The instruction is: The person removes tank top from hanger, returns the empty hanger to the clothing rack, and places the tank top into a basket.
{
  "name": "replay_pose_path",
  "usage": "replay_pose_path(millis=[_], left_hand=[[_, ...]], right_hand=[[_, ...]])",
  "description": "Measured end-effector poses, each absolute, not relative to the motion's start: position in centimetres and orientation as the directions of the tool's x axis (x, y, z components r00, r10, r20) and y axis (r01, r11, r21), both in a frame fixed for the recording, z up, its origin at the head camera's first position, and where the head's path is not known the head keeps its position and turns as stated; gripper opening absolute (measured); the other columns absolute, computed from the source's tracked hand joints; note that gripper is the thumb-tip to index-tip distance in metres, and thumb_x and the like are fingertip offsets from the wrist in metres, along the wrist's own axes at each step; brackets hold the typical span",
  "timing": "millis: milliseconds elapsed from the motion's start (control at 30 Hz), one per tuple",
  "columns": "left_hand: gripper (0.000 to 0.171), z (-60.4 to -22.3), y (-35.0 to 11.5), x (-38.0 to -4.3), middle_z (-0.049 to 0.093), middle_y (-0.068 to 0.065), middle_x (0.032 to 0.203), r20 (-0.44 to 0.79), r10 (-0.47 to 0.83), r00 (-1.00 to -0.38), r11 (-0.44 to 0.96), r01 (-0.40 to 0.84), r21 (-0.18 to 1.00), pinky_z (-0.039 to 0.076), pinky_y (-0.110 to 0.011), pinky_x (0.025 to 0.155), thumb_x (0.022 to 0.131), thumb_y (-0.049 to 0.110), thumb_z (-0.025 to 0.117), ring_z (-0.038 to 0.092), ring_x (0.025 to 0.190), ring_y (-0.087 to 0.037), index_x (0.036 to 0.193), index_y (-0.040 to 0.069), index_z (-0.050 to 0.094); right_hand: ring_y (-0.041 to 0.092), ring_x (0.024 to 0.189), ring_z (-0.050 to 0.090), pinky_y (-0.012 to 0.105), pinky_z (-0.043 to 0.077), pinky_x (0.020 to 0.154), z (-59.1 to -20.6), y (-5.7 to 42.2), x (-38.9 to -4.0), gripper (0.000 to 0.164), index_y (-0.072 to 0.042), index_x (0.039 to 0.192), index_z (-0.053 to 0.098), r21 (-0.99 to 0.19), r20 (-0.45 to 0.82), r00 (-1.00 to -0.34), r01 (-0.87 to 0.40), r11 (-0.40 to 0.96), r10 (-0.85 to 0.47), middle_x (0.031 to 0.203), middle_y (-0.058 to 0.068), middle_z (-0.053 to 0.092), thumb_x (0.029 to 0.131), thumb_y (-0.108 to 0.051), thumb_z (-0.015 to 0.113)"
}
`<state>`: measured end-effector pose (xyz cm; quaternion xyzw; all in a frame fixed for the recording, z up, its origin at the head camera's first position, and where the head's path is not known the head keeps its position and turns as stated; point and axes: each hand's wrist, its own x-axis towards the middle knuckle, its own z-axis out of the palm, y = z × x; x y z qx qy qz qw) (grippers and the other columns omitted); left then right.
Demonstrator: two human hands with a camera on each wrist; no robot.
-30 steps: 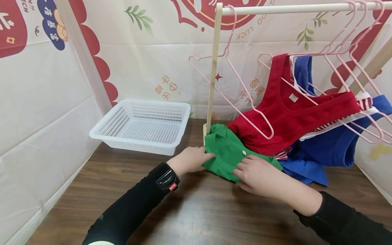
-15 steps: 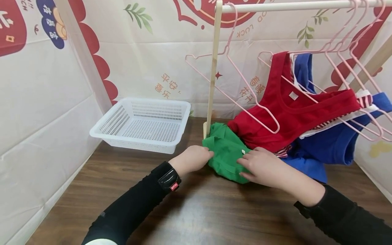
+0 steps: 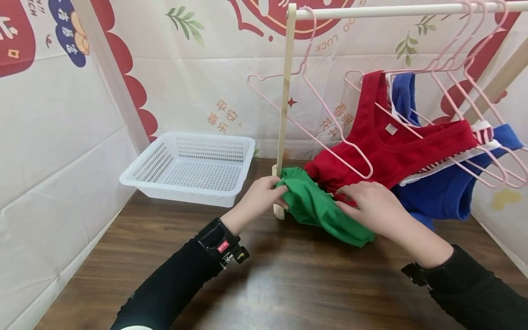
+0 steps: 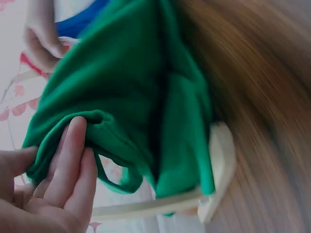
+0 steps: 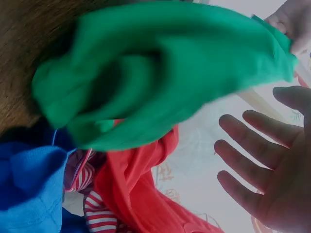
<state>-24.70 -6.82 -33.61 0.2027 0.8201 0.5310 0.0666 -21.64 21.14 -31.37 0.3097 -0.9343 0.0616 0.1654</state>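
A green tank top (image 3: 319,208) lies bunched at the foot of the rack's wooden post (image 3: 284,101). My left hand (image 3: 264,197) pinches its edge at the left end; in the left wrist view the fingers sit inside a fold, with the thumb over the outside. The right hand (image 3: 371,206) hovers over the top's right part. Seen from the right wrist, that hand's fingers (image 5: 250,167) are spread and straight, holding nothing, with a gap between them and the green cloth. Above hangs a bare pink hanger (image 3: 304,68) on the rail (image 3: 392,11).
A red tank top (image 3: 396,137) hangs at the right, with striped and blue tops (image 3: 445,197) behind it on pink hangers. Their hems reach down near the table (image 3: 268,284). A white perforated basket (image 3: 189,195) stands at the left.
The left hand has raised and turned the green top's left edge, folding the cloth over. My right hand has let go and shifted up and right. The bare hanger swayed slightly.
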Motion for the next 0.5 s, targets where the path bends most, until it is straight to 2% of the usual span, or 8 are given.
replay_pose_path(millis=[100,200,367,500], left_hand=[[0.021,-32.9,-6.8,-24.4,0.071,-0.018,0.092,0.110,0.385,-0.916,0.112,0.165,0.980,0.052,-0.032,0.086,0.102,0.011,0.046,0.072,0.084,-0.030,0.110,-0.003,0.058],[0.022,-32.1,-6.9,-24.0,0.067,-0.024,0.107,0.126,0.379,-0.917,-0.060,0.112,0.992,0.050,-0.036,0.091,0.103,0.009,0.041,0.069,0.096,-0.033,0.117,-0.005,0.051],[0.014,-30.2,-7.2,-22.9,0.061,-0.026,0.121,0.117,0.337,-0.934,-0.217,0.044,0.975,0.049,-0.038,0.093,0.104,0.009,0.037,0.063,0.111,-0.033,0.113,-0.001,0.042],[0.017,-28.3,-7.6,-22.1,0.058,-0.027,0.126,0.187,0.288,-0.939,-0.277,0.105,0.955,0.049,-0.040,0.093,0.104,0.005,0.032,0.060,0.115,-0.035,0.118,-0.001,0.039]], right_hand=[[0.023,0.075,0.062,0.044,0.049,0.071,-31.3,21.4,-21.7,0.021,-0.008,0.102,0.073,-0.036,0.373,-0.765,-0.577,0.816,-0.524,0.086,0.006,0.069,0.086,-0.023,0.072],[0.025,0.077,0.063,0.046,0.049,0.073,-31.2,21.6,-21.7,0.019,-0.009,0.100,0.073,-0.042,0.394,-0.767,-0.566,0.824,-0.507,0.086,0.006,0.070,0.086,-0.022,0.071],[0.026,0.077,0.063,0.047,0.048,0.074,-31.2,21.8,-21.6,0.017,-0.010,0.098,0.073,-0.047,0.417,-0.762,-0.563,0.825,-0.496,0.083,0.004,0.070,0.087,-0.021,0.070],[0.025,0.075,0.063,0.046,0.049,0.072,-31.3,21.9,-21.4,0.018,-0.009,0.099,0.073,-0.048,0.425,-0.760,-0.561,0.827,-0.491,0.081,0.004,0.069,0.086,-0.021,0.071]])
